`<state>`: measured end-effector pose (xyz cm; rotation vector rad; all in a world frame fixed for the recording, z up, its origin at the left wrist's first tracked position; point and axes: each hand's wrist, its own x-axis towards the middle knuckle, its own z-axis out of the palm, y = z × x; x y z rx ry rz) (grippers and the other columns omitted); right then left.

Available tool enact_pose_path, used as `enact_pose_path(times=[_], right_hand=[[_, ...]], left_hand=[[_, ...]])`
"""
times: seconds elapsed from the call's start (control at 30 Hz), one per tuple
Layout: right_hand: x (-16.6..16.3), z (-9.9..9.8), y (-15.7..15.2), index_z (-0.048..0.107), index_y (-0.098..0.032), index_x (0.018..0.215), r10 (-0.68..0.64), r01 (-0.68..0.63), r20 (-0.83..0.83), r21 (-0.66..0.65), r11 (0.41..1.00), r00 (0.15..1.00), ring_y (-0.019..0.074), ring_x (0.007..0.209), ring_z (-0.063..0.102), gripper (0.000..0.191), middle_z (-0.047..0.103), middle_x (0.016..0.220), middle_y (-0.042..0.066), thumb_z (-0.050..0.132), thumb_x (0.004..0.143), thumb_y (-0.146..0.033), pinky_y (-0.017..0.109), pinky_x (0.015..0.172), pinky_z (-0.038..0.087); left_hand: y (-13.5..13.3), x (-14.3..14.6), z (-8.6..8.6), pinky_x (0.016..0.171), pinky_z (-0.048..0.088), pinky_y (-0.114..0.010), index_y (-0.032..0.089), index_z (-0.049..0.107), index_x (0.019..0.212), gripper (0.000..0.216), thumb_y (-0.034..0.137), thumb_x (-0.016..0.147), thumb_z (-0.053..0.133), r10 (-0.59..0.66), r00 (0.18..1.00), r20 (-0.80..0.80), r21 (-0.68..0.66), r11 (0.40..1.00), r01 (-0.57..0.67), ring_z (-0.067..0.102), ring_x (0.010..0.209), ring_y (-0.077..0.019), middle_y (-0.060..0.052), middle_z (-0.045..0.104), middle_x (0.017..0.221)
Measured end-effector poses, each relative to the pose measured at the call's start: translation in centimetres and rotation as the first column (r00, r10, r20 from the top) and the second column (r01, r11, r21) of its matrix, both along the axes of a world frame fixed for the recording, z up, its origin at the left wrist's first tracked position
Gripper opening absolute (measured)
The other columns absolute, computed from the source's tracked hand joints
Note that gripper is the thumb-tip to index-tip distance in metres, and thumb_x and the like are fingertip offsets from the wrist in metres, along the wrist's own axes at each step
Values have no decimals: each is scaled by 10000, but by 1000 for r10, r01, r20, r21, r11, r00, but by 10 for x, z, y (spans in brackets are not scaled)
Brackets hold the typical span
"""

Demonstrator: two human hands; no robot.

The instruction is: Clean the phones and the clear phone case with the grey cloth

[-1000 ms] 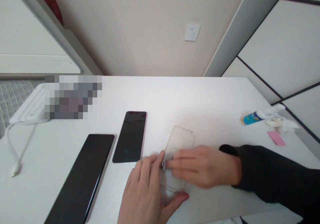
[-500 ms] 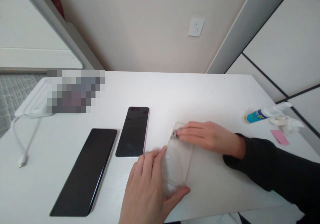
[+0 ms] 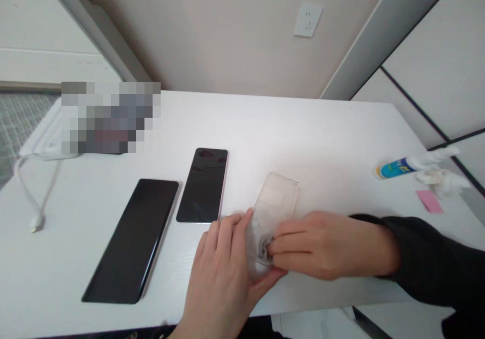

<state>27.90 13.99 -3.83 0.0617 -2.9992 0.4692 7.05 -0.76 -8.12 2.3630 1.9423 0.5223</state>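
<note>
A clear phone case (image 3: 278,195) lies on the white table (image 3: 303,132), tilted slightly to the right. My left hand (image 3: 222,265) grips its left side and near end between fingers and thumb. My right hand (image 3: 314,245) is closed on a small crumpled grey wad (image 3: 265,248), perhaps tissue or cloth, and presses it on the near part of the case. The fingertips partly cover the wad. Left of the case lies a smaller black phone (image 3: 202,185), screen up. A larger black phone (image 3: 132,240) lies further left and nearer to me.
At the right lie a blue and white spray bottle (image 3: 401,168), a crumpled white tissue (image 3: 441,180) and a pink paper square (image 3: 429,201). A white cable (image 3: 47,192) runs along the left side. Something blurred out (image 3: 113,122) sits at the back left.
My right hand has slid the wad from the far end of the case towards its near end. My left hand keeps its hold. The view has shifted slightly.
</note>
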Motion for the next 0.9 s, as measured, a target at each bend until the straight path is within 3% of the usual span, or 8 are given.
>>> enact_pose_path(times=[0.07, 0.17, 0.33, 0.47, 0.53, 0.63, 0.8, 0.9], right_hand=[[0, 2, -1, 691, -145, 1026, -11, 11, 36, -23, 1000, 999, 179, 952, 635, 195, 721, 1006, 58, 497, 1045, -146, 287, 730, 543], [1, 4, 3, 676, -139, 1129, -138, 136, 44, 53, 989, 989, 207, 1055, 623, 228, 723, 1102, 86, 460, 1056, -138, 326, 800, 549], [-3, 0, -3, 685, -153, 946, 57, -58, -27, -20, 998, 998, 164, 919, 624, 237, 713, 940, 44, 476, 1058, -157, 276, 711, 523], [1, -4, 7, 686, -95, 1090, -176, 191, -98, 176, 966, 980, 217, 1003, 645, 240, 742, 1038, 110, 450, 1052, -115, 325, 744, 566], [2, -7, 9, 693, -89, 1096, -243, 273, -164, 196, 942, 956, 228, 1023, 649, 253, 751, 1074, 115, 445, 1052, -114, 341, 773, 589], [-1, -13, 2, 716, -123, 1033, -139, 170, -216, 135, 976, 966, 199, 1007, 666, 282, 757, 1122, 82, 438, 1067, -154, 313, 805, 611], [-5, -20, 1, 701, -75, 1115, -267, 325, -267, 203, 924, 926, 230, 1044, 670, 260, 761, 1134, 120, 451, 1046, -102, 356, 822, 633], [-5, -22, 4, 714, -93, 1040, -180, 226, -274, 147, 963, 945, 221, 1036, 670, 230, 759, 1144, 99, 488, 1043, -129, 335, 823, 631]], left_hand=[[0, 0, 0, 898, 534, -470, 56, 480, 1390, 858, 709, 858, 642, 0, 1000, 0, 1, 1000, 0, 569, 1095, -327, -170, 595, 1219], [-1, 0, 0, 890, 538, -468, 44, 479, 1383, 874, 719, 851, 641, 2, 1000, -1, 11, 1000, -2, 569, 1085, -325, -176, 595, 1216], [0, 0, -1, 899, 537, -474, 49, 467, 1406, 834, 707, 903, 573, -16, 1000, -2, -4, 1000, 16, 570, 1089, -326, -174, 593, 1211], [1, 0, -1, 897, 532, -467, 57, 456, 1418, 881, 755, 888, 549, 6, 1000, -15, 12, 1000, -6, 576, 1085, -325, -173, 597, 1217], [1, 0, -1, 895, 530, -462, 63, 457, 1414, 864, 753, 900, 530, 14, 1000, -22, 14, 1000, -14, 577, 1082, -322, -171, 601, 1212], [1, 0, 0, 896, 529, -464, 67, 477, 1384, 820, 741, 919, 508, 4, 1000, -18, 10, 1000, -4, 574, 1085, -321, -174, 604, 1215], [0, 0, -1, 892, 534, -468, 38, 461, 1403, 860, 726, 897, 564, 5, 1000, -16, 19, 1000, -5, 560, 1086, -323, -181, 588, 1224], [0, 1, -1, 901, 532, -464, 39, 460, 1401, 832, 691, 901, 591, -6, 1000, -16, 17, 1000, 6, 549, 1095, -321, -178, 577, 1232]])
